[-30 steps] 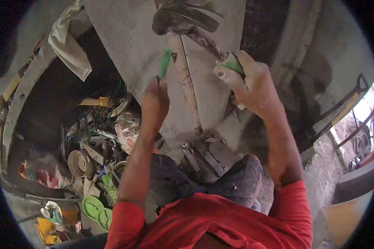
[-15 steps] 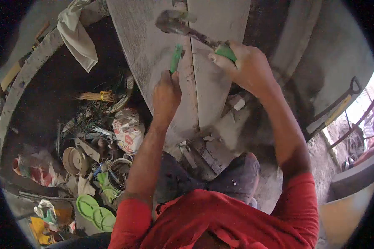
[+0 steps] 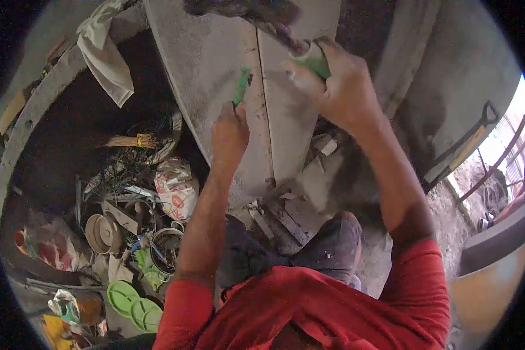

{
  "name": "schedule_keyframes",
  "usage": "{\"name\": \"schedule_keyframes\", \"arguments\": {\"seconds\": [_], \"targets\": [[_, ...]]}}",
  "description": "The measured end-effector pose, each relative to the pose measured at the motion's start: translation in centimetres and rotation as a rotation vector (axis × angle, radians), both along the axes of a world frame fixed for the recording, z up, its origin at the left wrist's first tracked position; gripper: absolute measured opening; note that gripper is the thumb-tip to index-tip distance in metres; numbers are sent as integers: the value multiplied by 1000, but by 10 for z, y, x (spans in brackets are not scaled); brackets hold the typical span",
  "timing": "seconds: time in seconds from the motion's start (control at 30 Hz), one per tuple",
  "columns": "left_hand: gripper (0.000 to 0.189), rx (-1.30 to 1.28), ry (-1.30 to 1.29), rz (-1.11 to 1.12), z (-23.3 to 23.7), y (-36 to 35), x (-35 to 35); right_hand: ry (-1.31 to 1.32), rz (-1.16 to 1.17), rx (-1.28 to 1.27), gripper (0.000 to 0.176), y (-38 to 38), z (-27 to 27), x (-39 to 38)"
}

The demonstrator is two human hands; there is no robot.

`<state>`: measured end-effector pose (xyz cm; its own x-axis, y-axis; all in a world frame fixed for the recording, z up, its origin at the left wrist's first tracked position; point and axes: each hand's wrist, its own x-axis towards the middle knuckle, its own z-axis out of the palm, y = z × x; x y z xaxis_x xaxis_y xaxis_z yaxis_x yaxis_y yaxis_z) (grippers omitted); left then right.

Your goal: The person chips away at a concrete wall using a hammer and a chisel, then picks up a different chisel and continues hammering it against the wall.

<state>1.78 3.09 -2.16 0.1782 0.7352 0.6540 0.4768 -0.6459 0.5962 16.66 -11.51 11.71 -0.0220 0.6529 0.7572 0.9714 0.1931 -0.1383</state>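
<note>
My left hand (image 3: 230, 128) is closed round the lower end of a green-handled tool (image 3: 241, 85), which points up over the grey boards (image 3: 216, 52); its working end is hard to make out. My right hand (image 3: 341, 81) grips the green handle of a hammer-like tool (image 3: 268, 22). The dark, blurred head of that tool is raised at the top edge of the view. A narrow reddish-brown seam (image 3: 265, 111) runs between the two boards, beneath and beside the green tool.
On the left lie a pan (image 3: 103, 233), a printed plastic bag (image 3: 176, 189), green lids (image 3: 122, 297) and a straw bundle (image 3: 135, 141). A white cloth (image 3: 105, 55) hangs at upper left. A D-handled tool (image 3: 469, 146) leans at right.
The tool in my right hand has risen toward the top edge and its head is more blurred. My left hand still holds the green tool. The view has shifted slightly.
</note>
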Motion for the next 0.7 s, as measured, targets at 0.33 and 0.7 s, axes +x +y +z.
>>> {"name": "schedule_keyframes", "arguments": {"seconds": [0.33, 0.7], "targets": [[26, 103, 16, -19, -4, 5, -6, -87, -103, -105, 49, 5, 4, 14], [26, 133, 132, 46, 3, -5, -7, -128, -168, -153, 49, 14, -11, 26]]}}
